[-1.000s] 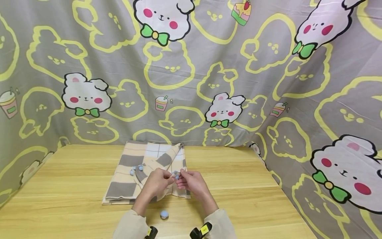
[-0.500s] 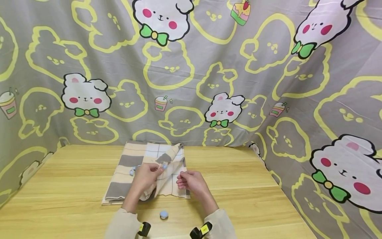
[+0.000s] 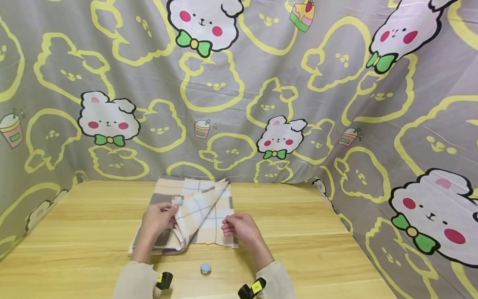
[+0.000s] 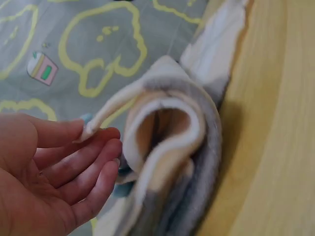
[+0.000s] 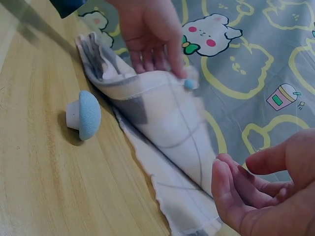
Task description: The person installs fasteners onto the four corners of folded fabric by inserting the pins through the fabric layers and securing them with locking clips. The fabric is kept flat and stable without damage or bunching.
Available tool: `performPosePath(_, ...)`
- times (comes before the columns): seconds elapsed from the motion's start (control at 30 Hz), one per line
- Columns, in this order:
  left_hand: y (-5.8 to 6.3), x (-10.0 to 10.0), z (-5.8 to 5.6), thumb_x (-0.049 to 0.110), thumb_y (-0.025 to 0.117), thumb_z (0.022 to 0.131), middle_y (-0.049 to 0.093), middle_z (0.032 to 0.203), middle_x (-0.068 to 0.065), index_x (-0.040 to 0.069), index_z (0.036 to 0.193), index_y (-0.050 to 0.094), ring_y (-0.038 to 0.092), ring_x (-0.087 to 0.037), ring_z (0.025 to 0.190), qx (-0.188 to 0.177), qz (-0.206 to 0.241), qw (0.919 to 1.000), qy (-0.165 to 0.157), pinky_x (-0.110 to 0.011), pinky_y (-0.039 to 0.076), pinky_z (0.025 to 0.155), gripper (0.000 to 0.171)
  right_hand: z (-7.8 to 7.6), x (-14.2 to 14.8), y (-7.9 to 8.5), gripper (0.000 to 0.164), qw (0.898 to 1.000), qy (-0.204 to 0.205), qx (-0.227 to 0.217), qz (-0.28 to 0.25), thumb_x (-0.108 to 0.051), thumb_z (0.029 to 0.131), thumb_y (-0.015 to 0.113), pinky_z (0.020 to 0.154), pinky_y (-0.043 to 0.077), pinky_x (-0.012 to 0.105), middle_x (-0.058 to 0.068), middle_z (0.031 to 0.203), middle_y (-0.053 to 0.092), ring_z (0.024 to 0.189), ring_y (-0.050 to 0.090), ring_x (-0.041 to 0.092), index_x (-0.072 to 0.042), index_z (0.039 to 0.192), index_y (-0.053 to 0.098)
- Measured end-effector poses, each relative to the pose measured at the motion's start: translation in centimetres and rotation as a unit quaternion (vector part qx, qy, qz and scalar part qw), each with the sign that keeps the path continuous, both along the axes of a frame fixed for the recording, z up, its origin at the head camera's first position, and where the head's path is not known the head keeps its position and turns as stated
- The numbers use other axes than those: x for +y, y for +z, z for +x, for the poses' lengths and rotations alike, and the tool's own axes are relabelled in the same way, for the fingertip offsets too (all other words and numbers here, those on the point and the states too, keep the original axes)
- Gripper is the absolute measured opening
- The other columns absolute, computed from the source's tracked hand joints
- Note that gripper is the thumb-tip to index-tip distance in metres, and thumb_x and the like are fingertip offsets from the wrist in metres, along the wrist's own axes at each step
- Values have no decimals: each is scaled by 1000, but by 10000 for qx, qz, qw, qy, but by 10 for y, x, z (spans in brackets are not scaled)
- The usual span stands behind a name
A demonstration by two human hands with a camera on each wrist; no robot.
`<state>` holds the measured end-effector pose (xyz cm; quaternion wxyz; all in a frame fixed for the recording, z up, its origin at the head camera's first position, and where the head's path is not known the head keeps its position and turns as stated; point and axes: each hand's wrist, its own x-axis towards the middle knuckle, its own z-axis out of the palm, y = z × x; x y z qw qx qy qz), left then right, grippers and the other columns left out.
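Note:
A checked beige, grey and white blanket lies folded on the table, with one corner lifted and turned back to the left. My left hand pinches that corner between thumb and forefinger, where a small blue knob sits. In the left wrist view the blanket layer curls into a loop beside the left hand; another blue piece shows partly behind the fingers. My right hand hovers over the blanket's right edge. Its fingers are loosely bent with nothing between them.
A mushroom-shaped piece with a blue cap and white base stands on the wooden table in front of the blanket. A grey cartoon-print curtain hangs behind and along the sides.
My left hand has drawn the blanket corner and its blue knob leftward, away from the right hand, folding it over. The blue pieces on the left are covered now. The right hand stays put.

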<state>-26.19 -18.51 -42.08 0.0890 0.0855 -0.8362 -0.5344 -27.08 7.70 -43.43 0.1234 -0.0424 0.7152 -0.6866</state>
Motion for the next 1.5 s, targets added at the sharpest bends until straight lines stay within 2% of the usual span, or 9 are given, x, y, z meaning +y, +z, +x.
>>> performPosePath(0.17,-4,-3,-2,13,65,98,73,76,-13,-12,107,69,67,-15,61,-90,1,10000,-37,-32,57,60,27,2,0,2,30,10000,-29,10,94,-12,103,53,66,57,23,5,80,67,68,63,9,16,106,65)
performPosePath(0.4,-9,-1,-4,5,64,96,73,73,-11,-11,107,71,67,-14,61,-116,28,9998,-146,-27,56,57,20,1,0,2,29,10000,-21,10,88,-11,103,53,66,57,23,4,79,67,68,63,9,14,104,66)
performPosePath(0.57,-11,1,-4,5,65,95,72,72,-11,-12,102,70,66,-14,60,-127,-18,9996,-247,-28,56,57,18,1,0,2,28,9999,-33,6,100,-11,102,53,65,57,23,4,79,66,68,63,9,14,104,66)
performPosePath(0.93,-4,3,-3,9,62,98,72,75,-13,-12,105,68,66,-16,62,-205,-87,9993,-298,-31,57,59,23,2,1,3,27,9997,-35,-11,255,-11,102,54,64,57,23,4,78,66,66,62,9,13,102,67)
performPosePath(1.1,2,12,0,8,64,96,74,77,-13,-9,105,70,70,-18,66,-47,-239,9994,-256,-27,55,59,20,2,4,3,29,9994,-155,58,289,-11,101,55,62,55,22,3,77,65,64,61,8,15,105,65)
performPosePath(1.23,8,32,5,8,66,94,74,77,-12,-5,98,71,71,-20,68,146,-416,9974,-571,-26,54,60,14,1,6,3,24,9989,-181,172,387,-8,98,60,62,56,24,5,76,66,63,61,10,13,103,67)
performPosePath(1.33,10,49,8,8,69,92,73,78,-10,0,93,72,68,-19,69,206,-608,9939,-896,-29,52,61,8,1,5,3,17,9967,-161,397,694,-5,93,66,61,56,26,4,73,65,63,60,11,10,98,69)
performPosePath(1.4,10,58,10,8,71,90,74,80,-6,4,91,73,66,-16,71,198,-824,9905,-1085,-31,51,63,5,2,5,3,12,9908,-162,702,1149,-4,87,70,59,53,26,3,70,64,61,59,11,7,92,71)
performPosePath(1.5,8,70,12,6,71,88,74,83,-5,6,90,75,64,-15,74,151,-1034,9839,-1450,-32,50,66,4,5,3,4,5,9716,-189,1180,2043,-1,78,76,56,48,25,0,66,63,59,55,10,1,82,73)
